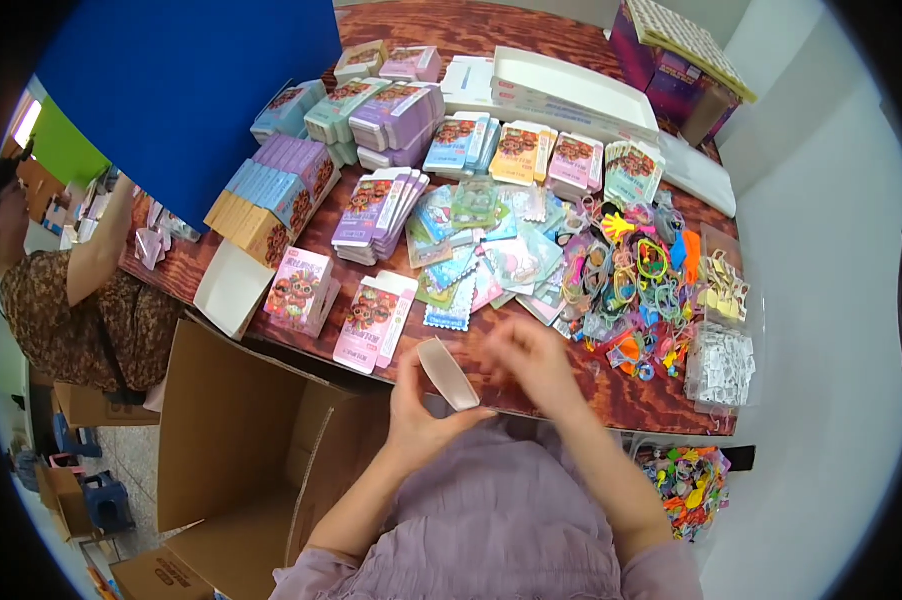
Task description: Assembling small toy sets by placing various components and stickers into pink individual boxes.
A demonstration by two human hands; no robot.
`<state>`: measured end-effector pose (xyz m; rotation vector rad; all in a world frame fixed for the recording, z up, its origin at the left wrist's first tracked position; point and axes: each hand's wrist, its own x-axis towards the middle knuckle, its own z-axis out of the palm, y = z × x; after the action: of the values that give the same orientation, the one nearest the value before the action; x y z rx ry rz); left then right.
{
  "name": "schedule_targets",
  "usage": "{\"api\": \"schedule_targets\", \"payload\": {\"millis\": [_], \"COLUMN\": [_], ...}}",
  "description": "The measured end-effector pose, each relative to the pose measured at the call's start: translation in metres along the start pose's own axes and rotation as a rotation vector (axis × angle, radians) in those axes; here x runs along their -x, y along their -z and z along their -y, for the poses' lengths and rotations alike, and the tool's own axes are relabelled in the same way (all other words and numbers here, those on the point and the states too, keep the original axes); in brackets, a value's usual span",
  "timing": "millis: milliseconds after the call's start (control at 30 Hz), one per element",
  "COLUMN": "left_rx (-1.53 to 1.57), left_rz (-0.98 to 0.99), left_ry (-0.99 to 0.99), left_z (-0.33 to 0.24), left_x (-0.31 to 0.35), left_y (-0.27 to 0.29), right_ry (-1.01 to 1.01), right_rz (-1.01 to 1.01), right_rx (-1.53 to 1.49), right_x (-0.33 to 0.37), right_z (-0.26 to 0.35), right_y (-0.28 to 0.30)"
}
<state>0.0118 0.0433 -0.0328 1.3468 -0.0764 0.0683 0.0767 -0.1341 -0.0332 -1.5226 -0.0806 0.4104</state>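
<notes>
My left hand (417, 428) grips a small paper box (448, 374) at the table's front edge. The box's open end faces up and shows a pale inside; no contents can be made out. Just right of it, apart from the box, is my right hand (533, 366), its fingers smeared by motion. Beyond my left hand lies a flattened pink printed carton (373, 325), beside a short stack of pink cartons (299, 292). Past both hands spreads a loose pile of flat picture packets (501, 255). To its right is a heap of small colourful plastic toys (636, 285).
Stacks of pastel cartons (396, 115) and a long white tray (571, 90) stand at the back. Filled boxes (261, 205) sit left of an upright blue panel's foot (201, 90). A big open cardboard box (236, 430) stands at lower left. Another person (81, 300) works at left.
</notes>
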Motion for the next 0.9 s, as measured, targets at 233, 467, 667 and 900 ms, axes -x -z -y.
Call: {"api": "schedule_targets", "payload": {"millis": [233,467,667,900], "left_rx": [-0.445,-0.482,-0.451,-0.538], "left_rz": [0.149,0.083,0.082,0.08], "left_ry": [0.05,0.179,0.093,0.054], "left_z": [-0.003,-0.015,-0.006,-0.009], "left_x": [0.006,0.013,0.0,-0.008], "left_y": [0.02,0.047,0.049,0.043], "right_ry": [0.477,0.475,0.507,0.554], "right_rz": [-0.449,-0.278,0.076,0.107], "right_rx": [0.998,1.385,1.434,1.5], "right_x": [-0.19,-0.17,-0.132,-0.101], "right_z": [0.026,0.008,0.033,0.036], "right_y": [0.027,0.008,0.029,0.038]}}
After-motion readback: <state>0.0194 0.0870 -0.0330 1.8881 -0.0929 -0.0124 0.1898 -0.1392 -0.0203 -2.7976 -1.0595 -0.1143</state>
